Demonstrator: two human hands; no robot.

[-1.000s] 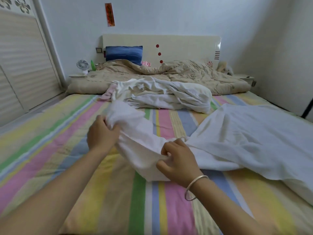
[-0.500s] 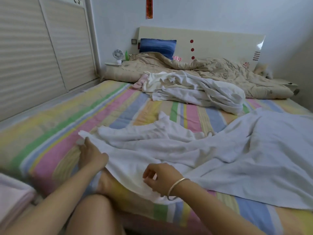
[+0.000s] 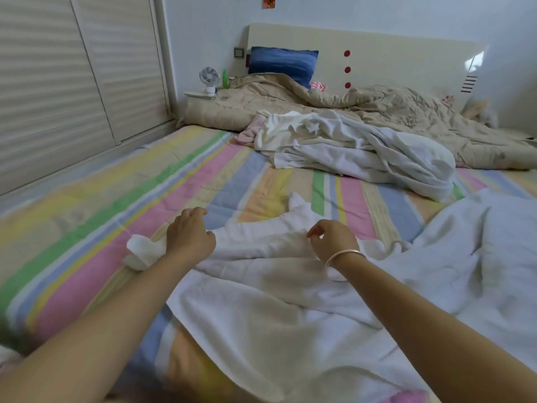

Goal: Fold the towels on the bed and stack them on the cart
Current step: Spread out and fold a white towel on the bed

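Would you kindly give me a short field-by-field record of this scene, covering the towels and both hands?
towel in work: white towel, spread crumpled on striped sheet, not yet folded
left hand: fingers curled at the towel's left edge; grip unclear
right hand: fingers curled over the towel; grip unclear
other towels: white heap beyond the hands
cart: not in view

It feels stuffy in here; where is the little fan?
The fan stands upper left in the head view, on the nightstand beside the headboard, just left of a green bottle.
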